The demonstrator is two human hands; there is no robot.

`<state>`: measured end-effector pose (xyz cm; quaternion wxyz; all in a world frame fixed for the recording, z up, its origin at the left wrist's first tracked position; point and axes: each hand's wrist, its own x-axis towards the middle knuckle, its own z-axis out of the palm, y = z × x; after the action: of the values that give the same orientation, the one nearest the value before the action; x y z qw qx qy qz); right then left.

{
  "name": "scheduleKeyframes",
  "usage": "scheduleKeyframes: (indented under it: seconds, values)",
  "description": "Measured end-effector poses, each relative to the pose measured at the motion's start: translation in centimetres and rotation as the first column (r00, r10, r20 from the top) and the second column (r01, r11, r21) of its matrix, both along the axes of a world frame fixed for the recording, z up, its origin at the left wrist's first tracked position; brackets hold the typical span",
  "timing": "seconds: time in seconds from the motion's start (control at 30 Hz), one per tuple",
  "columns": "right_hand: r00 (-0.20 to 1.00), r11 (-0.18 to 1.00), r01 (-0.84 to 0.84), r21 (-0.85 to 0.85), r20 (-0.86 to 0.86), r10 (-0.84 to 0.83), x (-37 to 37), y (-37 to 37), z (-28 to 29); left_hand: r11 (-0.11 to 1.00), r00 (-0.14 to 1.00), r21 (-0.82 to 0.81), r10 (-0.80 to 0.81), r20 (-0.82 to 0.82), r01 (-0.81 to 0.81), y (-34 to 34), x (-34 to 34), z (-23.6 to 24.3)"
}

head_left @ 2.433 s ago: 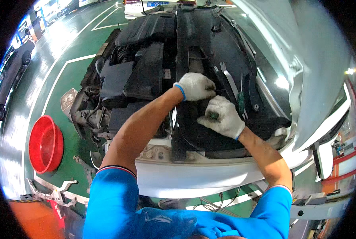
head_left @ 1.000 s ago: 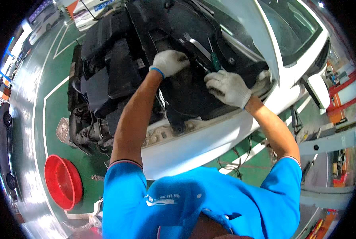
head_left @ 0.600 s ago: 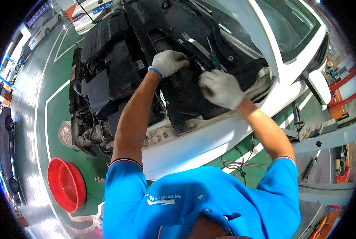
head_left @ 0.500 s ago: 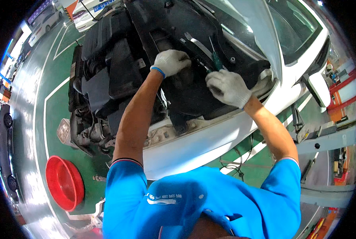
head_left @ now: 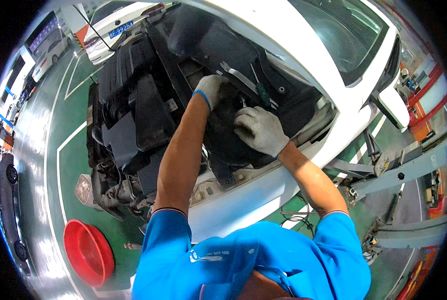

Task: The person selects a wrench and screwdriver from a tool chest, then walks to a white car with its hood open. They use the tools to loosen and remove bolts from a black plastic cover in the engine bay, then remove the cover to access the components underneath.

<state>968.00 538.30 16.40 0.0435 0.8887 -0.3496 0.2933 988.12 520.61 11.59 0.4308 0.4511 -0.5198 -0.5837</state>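
Both my hands wear white knit gloves over the open engine bay of a white car. My left hand (head_left: 212, 92) is closed against the black plastic cover (head_left: 226, 142), its fingertips in shadow; whatever it pinches is hidden. Just to the right, my right hand (head_left: 261, 131) has its fingers curled, and a small metal piece (head_left: 243, 102) shows by its fingertips. I cannot make out what it grips. Beyond the hands lie a silver forked pry tool (head_left: 239, 76) and a screwdriver with a dark green handle (head_left: 262, 93), both resting on the black cover.
The raised white hood (head_left: 308, 37) arches over the far right side. The white fender (head_left: 243, 202) runs between me and the bay. A red basin (head_left: 88, 253) stands on the green floor at left. Grey lift arms (head_left: 403, 177) and a cable (head_left: 301, 217) are at right.
My right hand has moved left, closer to my left hand and away from the screwdriver. The left hand stays at nearly the same spot on the cover. The view has shifted slightly.
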Motion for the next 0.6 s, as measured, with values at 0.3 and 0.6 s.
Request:
scheduleKeyframes:
  seconds: [0.3, 0.6]
  values:
    - [0.998, 0.999, 0.039, -0.006, -0.056, -0.039, 4.1, -1.6, 0.6, 0.735, 0.608, -0.612, 0.351, 0.713, 0.293, 0.3, 1.4, -0.4]
    - [0.965, 0.994, 0.098, 0.039, -0.246, -0.085, -0.7, 0.1, 1.2, 0.656, 0.435, -0.635, 0.472, 0.767, 0.408, 2.4, 1.3, 1.1]
